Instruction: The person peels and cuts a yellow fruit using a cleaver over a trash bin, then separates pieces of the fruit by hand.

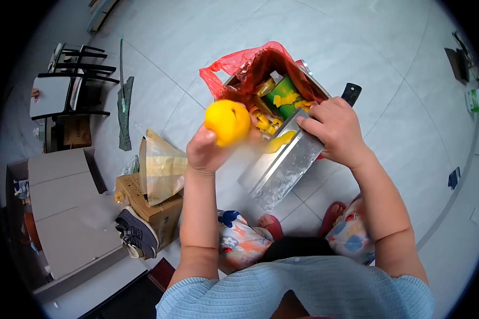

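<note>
My left hand (203,151) is closed around a smooth yellow fruit (227,123) that looks like a peeled peach, with a dark cleft in its side. My right hand (335,130) grips a wide cleaver (282,170) where the blade meets its black handle (351,93). The blade slants down to the left, and a strip of yellow peel (280,142) clings to it. Just beyond both hands stands a bin lined with a red plastic bag (234,65). Inside it lie a green can (283,89) and several yellow peelings (266,123). The left fingertips are blurred.
On the left are a cardboard box (167,215), a yellowish bag (162,167) and dark shoes (137,233). Farther left stand a grey cabinet (64,207) and a chair (50,95). A folded green umbrella-like object (125,114) lies on the tiled floor. My feet in pink slippers (274,227) are below.
</note>
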{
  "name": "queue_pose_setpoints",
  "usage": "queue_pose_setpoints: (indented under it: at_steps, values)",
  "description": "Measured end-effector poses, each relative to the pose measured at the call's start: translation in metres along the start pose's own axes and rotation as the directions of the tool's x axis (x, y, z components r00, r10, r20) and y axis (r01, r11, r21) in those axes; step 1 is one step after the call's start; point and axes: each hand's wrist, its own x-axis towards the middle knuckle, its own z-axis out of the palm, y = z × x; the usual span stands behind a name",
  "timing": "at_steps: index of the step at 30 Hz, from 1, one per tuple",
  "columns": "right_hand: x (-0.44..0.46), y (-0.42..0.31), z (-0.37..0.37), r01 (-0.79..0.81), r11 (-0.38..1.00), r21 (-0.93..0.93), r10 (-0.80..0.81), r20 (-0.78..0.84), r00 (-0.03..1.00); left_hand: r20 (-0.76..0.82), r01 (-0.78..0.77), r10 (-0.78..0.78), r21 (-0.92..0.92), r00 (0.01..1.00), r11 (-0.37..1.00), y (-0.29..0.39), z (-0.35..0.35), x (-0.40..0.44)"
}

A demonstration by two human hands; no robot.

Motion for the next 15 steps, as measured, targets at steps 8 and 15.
queue_pose_setpoints:
  at_steps: [8, 15]
  values:
    - [0.001, -0.001, 0.003, 0.081, 0.997, 0.016, -0.082, 0.118, 0.99, -0.038, 0.13, -0.126, 0.108, 0.991, 0.986, -0.029, 0.006, 0.012]
    - [0.006, -0.017, 0.001, 0.036, 0.989, 0.144, -0.024, -0.082, 0.996, -0.36, -0.062, 0.141, 0.222, 0.922, 0.973, -0.033, 0.001, 0.021]
